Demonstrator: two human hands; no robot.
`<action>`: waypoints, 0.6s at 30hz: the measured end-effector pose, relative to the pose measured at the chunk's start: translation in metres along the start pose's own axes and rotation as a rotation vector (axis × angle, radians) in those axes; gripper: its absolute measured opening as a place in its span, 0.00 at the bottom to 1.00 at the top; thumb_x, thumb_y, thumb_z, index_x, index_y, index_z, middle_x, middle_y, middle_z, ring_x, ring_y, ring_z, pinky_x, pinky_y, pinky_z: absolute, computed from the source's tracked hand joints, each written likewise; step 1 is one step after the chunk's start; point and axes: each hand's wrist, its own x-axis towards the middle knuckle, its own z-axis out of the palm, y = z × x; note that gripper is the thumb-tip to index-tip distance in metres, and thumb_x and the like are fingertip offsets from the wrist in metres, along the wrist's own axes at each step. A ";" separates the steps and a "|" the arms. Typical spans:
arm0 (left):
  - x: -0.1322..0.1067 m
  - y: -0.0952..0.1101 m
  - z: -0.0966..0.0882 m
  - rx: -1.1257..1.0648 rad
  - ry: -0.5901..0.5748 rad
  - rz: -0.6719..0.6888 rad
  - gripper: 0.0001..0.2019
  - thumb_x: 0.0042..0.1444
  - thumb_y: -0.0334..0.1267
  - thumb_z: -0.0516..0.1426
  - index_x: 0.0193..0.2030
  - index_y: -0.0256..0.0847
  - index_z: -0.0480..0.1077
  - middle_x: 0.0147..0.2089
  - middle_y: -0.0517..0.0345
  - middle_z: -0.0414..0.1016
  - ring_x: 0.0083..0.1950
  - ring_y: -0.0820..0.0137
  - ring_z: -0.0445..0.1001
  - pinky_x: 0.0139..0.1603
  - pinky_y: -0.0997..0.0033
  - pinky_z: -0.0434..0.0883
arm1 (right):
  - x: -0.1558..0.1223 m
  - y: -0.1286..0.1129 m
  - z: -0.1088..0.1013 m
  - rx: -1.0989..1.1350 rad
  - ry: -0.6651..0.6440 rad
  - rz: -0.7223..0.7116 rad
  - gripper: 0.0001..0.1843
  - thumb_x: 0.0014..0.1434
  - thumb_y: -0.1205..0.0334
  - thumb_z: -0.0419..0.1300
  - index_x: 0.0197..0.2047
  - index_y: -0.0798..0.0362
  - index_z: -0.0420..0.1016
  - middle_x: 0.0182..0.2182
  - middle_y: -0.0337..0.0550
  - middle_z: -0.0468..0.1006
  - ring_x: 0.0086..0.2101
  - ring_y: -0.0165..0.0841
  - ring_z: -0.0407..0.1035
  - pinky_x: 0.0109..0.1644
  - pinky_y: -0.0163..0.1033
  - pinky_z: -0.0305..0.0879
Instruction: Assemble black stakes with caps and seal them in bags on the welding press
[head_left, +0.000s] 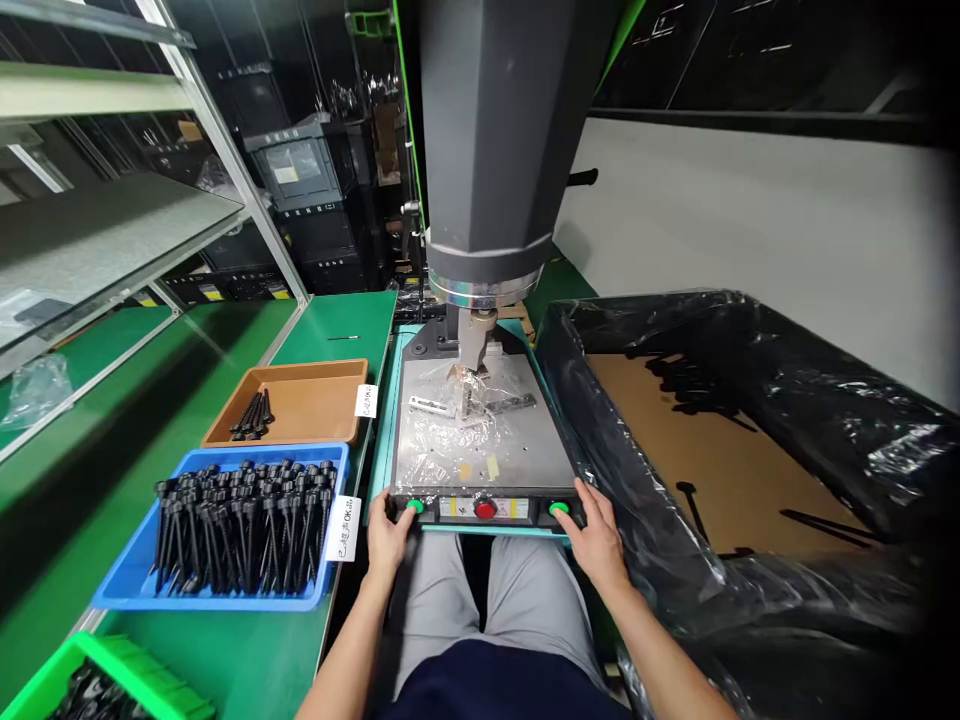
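Note:
My left hand [388, 540] rests at the near left corner of the press base [420, 450], its thumb on a green button [415, 507]. At the opposite corner, my right hand [598, 532] has its thumb on the other green button [559, 509] and its fingers stretched along the side. Neither hand holds a loose thing. Between the buttons is a red button [484, 509]. Above the metal plate, the machine's metal horn [474, 340] reaches down to a small fixture [469, 400] under clear film. Whether a part sits beneath the tip is hard to make out.
At left, a blue tray [217, 603] holds many black strap-like parts; a brown tray [315, 375] behind it has several more. A green bin [142, 665] stands near left. Right is a box lined with black plastic [630, 480], with black parts on cardboard. The machine head [487, 130] hangs overhead.

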 end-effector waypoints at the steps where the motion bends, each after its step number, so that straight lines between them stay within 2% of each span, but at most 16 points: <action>1: 0.000 -0.001 0.000 0.003 -0.001 0.011 0.28 0.50 0.47 0.63 0.57 0.38 0.66 0.55 0.44 0.72 0.58 0.55 0.71 0.61 0.53 0.66 | 0.000 0.001 0.000 0.004 -0.007 0.003 0.37 0.61 0.38 0.54 0.67 0.49 0.62 0.59 0.54 0.64 0.58 0.49 0.64 0.62 0.53 0.63; 6: 0.000 -0.006 0.001 -0.003 -0.004 0.023 0.29 0.51 0.47 0.63 0.58 0.38 0.65 0.57 0.43 0.70 0.59 0.55 0.70 0.63 0.52 0.64 | 0.000 0.000 -0.003 0.020 -0.031 0.015 0.37 0.61 0.38 0.55 0.68 0.47 0.60 0.60 0.52 0.63 0.59 0.48 0.63 0.64 0.52 0.61; 13: 0.001 -0.004 -0.002 -0.041 -0.009 -0.010 0.30 0.48 0.46 0.65 0.57 0.38 0.67 0.57 0.43 0.71 0.59 0.55 0.70 0.63 0.52 0.63 | 0.003 -0.001 -0.003 0.041 -0.013 0.028 0.38 0.59 0.37 0.55 0.66 0.49 0.64 0.59 0.54 0.65 0.58 0.47 0.65 0.64 0.53 0.61; 18: 0.007 0.007 -0.005 -0.238 -0.050 -0.065 0.32 0.46 0.44 0.67 0.59 0.37 0.67 0.58 0.43 0.71 0.59 0.58 0.71 0.63 0.56 0.65 | 0.015 -0.021 -0.016 0.082 0.013 0.044 0.35 0.58 0.36 0.56 0.57 0.52 0.73 0.55 0.56 0.71 0.55 0.48 0.68 0.62 0.54 0.63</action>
